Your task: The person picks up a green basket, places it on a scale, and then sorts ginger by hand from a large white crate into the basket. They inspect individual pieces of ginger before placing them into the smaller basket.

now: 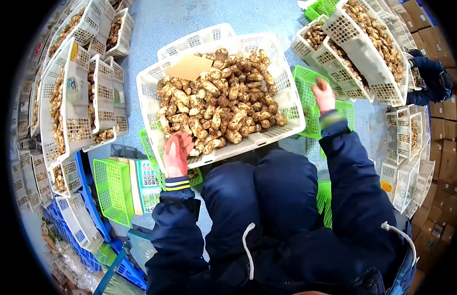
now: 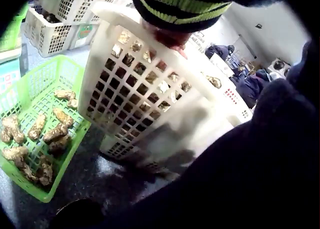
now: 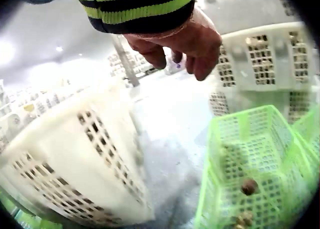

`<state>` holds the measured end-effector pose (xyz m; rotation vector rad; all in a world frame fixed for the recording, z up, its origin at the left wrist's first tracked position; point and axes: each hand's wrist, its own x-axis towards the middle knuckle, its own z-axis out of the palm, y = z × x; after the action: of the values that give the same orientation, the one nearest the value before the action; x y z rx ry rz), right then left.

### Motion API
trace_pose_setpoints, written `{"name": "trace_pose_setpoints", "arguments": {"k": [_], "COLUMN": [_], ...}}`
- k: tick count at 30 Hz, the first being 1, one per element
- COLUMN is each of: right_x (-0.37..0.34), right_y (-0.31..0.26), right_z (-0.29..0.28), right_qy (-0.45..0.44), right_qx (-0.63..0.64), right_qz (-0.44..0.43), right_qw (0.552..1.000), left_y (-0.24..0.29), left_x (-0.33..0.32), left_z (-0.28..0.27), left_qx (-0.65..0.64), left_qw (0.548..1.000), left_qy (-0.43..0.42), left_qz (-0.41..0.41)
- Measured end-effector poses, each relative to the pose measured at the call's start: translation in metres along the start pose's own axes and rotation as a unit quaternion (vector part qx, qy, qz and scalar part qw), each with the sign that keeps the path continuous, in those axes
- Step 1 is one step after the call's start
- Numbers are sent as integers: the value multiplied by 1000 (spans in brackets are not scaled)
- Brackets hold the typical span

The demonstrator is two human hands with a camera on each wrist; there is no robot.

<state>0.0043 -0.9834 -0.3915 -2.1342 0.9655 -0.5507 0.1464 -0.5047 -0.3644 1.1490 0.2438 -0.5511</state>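
A large white plastic crate (image 1: 290, 110) heaped with knobbly brown-and-cream tubers (image 1: 223, 98) stands in front of the person's knees. My left hand (image 1: 177, 152) lies over its near left corner, fingers loosely bent beside the tubers, with nothing seen in them. In the left wrist view the cuff hides most of that hand at the crate's rim. Out to the right of the crate, my right hand (image 1: 324, 94) hangs above a green basket (image 1: 303, 78). Its fingers droop loosely in the right wrist view, holding nothing. A small brown piece (image 3: 249, 186) lies in the green basket below.
A piece of cardboard (image 1: 190, 67) lies on the heap. Beside the left leg are a scale with a keypad (image 1: 149, 176) and another green basket (image 1: 113, 189). Stacked white crates (image 1: 71, 105) line the left, more crates (image 1: 366, 54) the right. Another person (image 1: 427, 78) is at far right.
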Motion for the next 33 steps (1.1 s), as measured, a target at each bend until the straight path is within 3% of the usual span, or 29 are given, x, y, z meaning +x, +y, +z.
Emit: {"name": "trace_pose_setpoints", "arguments": {"k": [1, 3, 4, 5, 6, 7, 8, 10, 13, 14, 16, 18, 20, 21, 22, 24, 26, 28, 29, 30, 32, 33], "right_x": [-9, -4, -2, -5, 3, 3, -3, -12, -13, -10, -3, 0, -6, -15, -25, -33, -34, -28, -26, -29, -29, -28], "right_y": [-91, -145, -156, -180, -149, -146, -147, -138, -153, -166, -179, -187, -189, -190, -200, -196, -188, -191, -177, -169, -155, -155], "right_z": [-9, 9, 26, 42, 77, 100, 113, 137, 128, 118, 106, 107, 113, 122, 130, 151, 150, 124, 119, 114, 105, 104], "right_qy": [-63, -190, -248, -310, -362, -396, -455, -423, -476, -475, -539, -532, -446, -414, -427, -362, -360, -415, -466, -474, -460, -454], "right_qx": [60, 121, 1, -137, -97, -248, -301, -420, -458, -458, -465, -526, -335, -277, -270, -286, -277, -178, 1, 241, 298, 179], "right_qz": [-2, -93, -145, -112, -174, -200, -154, -199, -200, -200, -236, -211, -161, -161, -97, -146, -152, -119, 9, 148, 143, 33], "right_qw": [996, 970, 958, 934, 911, 861, 824, 778, 724, 724, 662, 629, 815, 852, 858, 875, 878, 884, 885, 834, 824, 872], "left_y": [-1, -5, -7, -9, -8, -8, -8, -9, -12, -12, -12, -11, -12, -11, -9, -9, -11, -13, -13, -14, -19, -17], "left_x": [-1, 1, 1, -2, -4, -3, -3, -3, -2, -2, -3, -5, -4, -4, -5, -5, -4, -3, -2, -1, 0, -2], "left_z": [3, 8, 8, 11, 13, 12, 10, 9, 9, 8, 8, 10, 13, 14, 15, 15, 14, 14, 13, 11, 6, 9], "left_qx": [14, 53, 83, 98, 92, 98, 103, 97, 96, 88, 76, 70, 88, 65, 42, 47, 40, 52, 56, 56, 24, 38], "left_qw": [1000, 998, 996, 995, 995, 995, 994, 995, 995, 995, 996, 997, 996, 998, 999, 998, 999, 998, 998, 998, 999, 998], "left_qy": [-3, 14, 14, 9, 2, -13, -29, -20, -19, -24, -23, -27, -20, -20, -18, -21, -22, -5, -6, -7, -27, -17], "left_qz": [3, 3, 2, 26, 23, 27, 29, 18, 23, 25, 30, 31, 26, 16, 8, 26, 28, 23, 20, 21, 33, 37]}}
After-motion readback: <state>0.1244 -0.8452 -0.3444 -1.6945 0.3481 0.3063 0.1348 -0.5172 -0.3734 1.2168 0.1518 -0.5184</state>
